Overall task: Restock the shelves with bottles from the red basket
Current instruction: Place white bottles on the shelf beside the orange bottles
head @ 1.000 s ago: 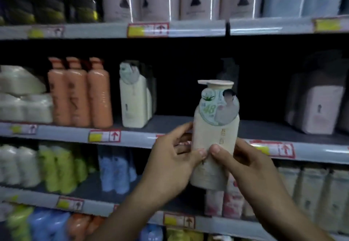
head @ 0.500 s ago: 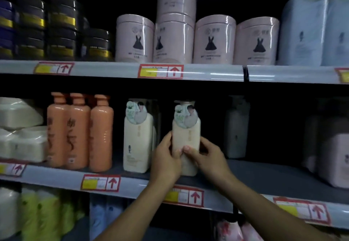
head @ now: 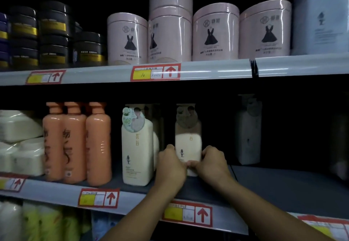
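A cream pump bottle (head: 188, 142) with a round paper tag at its neck stands upright on the middle shelf (head: 283, 188), set back into the shadow. My left hand (head: 170, 167) grips its lower left side and my right hand (head: 212, 163) grips its lower right side, thumbs meeting across its front near the base. A matching cream bottle (head: 137, 146) stands just to the left, nearer the shelf edge, with more of the same behind it. The red basket is out of view.
Three orange pump bottles (head: 75, 142) and white packs (head: 18, 144) fill the shelf's left part. A pale bottle (head: 248, 133) stands deep at the right. Pink canisters (head: 215, 35) and dark jars (head: 52, 33) sit on the shelf above.
Both hands carried the cream bottle up from in front of the shelf edge, set it on the middle shelf and pushed it further back. The view tilted upward.
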